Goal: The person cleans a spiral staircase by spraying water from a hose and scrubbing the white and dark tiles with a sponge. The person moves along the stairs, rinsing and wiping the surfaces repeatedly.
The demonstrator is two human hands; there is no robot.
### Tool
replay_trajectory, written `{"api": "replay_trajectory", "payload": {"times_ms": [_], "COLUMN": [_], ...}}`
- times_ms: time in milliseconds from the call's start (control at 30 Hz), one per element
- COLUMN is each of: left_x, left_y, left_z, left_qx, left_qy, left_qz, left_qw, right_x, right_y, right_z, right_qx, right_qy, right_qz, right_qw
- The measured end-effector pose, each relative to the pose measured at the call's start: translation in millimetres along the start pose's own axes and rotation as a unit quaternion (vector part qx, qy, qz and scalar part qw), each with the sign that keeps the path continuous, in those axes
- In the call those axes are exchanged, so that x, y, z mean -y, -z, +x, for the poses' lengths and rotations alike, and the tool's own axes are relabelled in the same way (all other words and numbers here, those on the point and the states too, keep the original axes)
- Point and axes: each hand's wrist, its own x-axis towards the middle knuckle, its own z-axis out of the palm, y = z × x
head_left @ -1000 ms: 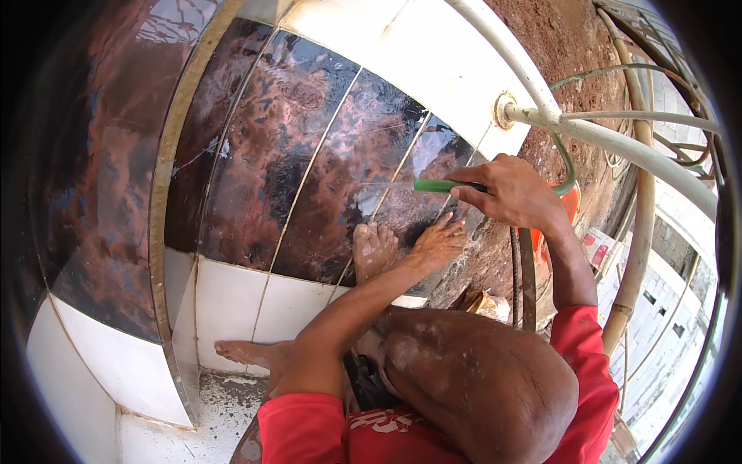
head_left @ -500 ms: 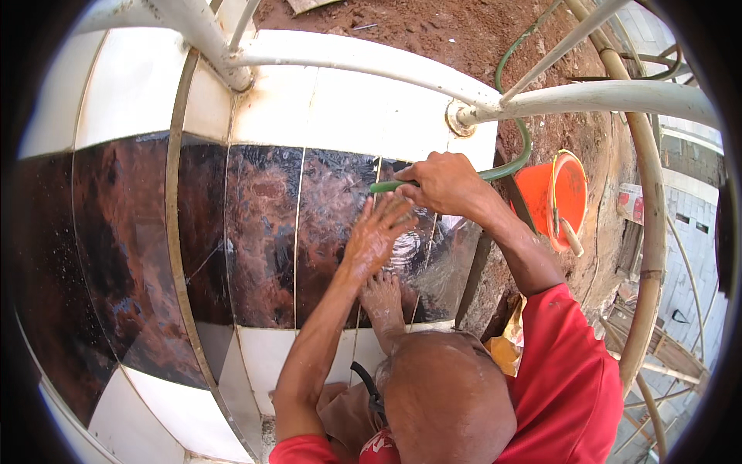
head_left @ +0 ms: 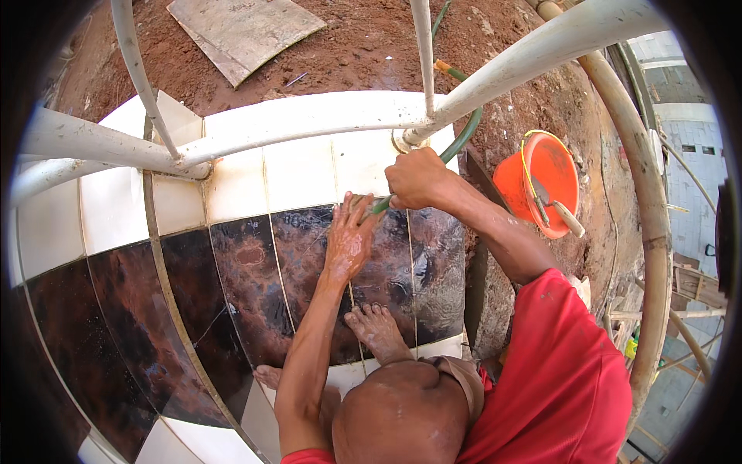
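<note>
My right hand (head_left: 417,179) is closed around a green hose (head_left: 464,138), near its end. The hose tip points left and partly disappears behind the fingers of my left hand (head_left: 348,238). Those fingers are stretched out over the wet tiles, at the hose mouth; whether they touch it I cannot tell. Beneath both hands lie dark red-brown marbled tiles (head_left: 249,271), shiny with water, bordered by white tiles (head_left: 297,176). My bare foot (head_left: 377,331) rests on the dark tiles just below my left hand.
White metal railing pipes (head_left: 309,136) cross above the far white tiles. To the right, an orange bucket (head_left: 508,185) holding a trowel (head_left: 568,220) stands on reddish soil. A bamboo pole (head_left: 655,255) rises beyond it. A flat board (head_left: 243,31) lies on the soil at the back.
The view has shifted, showing more soil and the whole board. My hands have moved toward the far white tiles, and my left fingers now overlap the hose tip.
</note>
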Motion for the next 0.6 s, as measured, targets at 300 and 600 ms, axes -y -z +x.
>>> {"api": "replay_trajectory", "payload": {"times_ms": [300,600], "left_x": [0.9,-34.1], "left_y": [121.0,173.6], "left_z": [24.7,102.6], "left_qx": [-0.021,0.261], "left_qy": [0.042,0.197], "left_qz": [-0.179,-0.143], "left_qw": [0.983,0.934], "right_x": [30.3,123.5], "right_y": [-3.0,-44.3], "right_z": [10.5,41.9], "right_qx": [-0.111,-0.279], "right_qy": [0.014,0.052], "right_qz": [0.080,0.226], "right_qw": [0.990,0.932]}}
